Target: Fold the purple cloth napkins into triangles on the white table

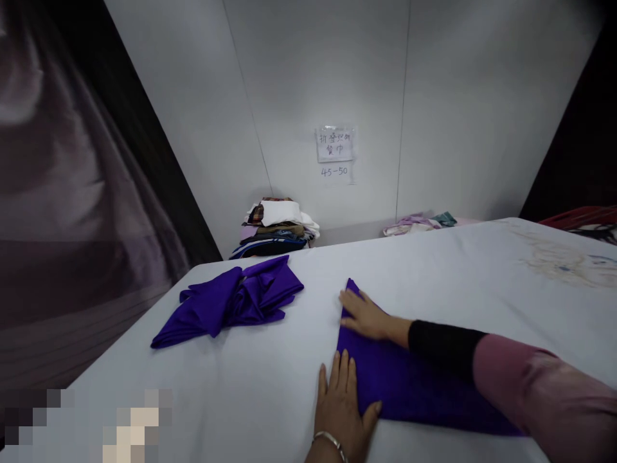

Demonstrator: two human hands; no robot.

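Note:
A purple napkin [400,387] lies folded over on the white table, its pointed corner facing away and its long lower edge running off to the right. My left hand [340,399], with a silver bracelet at the wrist, rests flat at the napkin's left edge, fingers spread and thumb along the lower edge. Near the far corner, my right hand [365,313] presses flat on the fabric with fingers apart. Its forearm, in a black cuff and pink sleeve, covers part of the napkin. Neither hand grips anything.
More purple napkins [207,305] lie in a loose heap at the left of the white table [270,399]. Behind the far edge are a stack of folded clothes [274,228] and a smaller cloth pile [414,223]. A paper sign [336,145] hangs on the wall.

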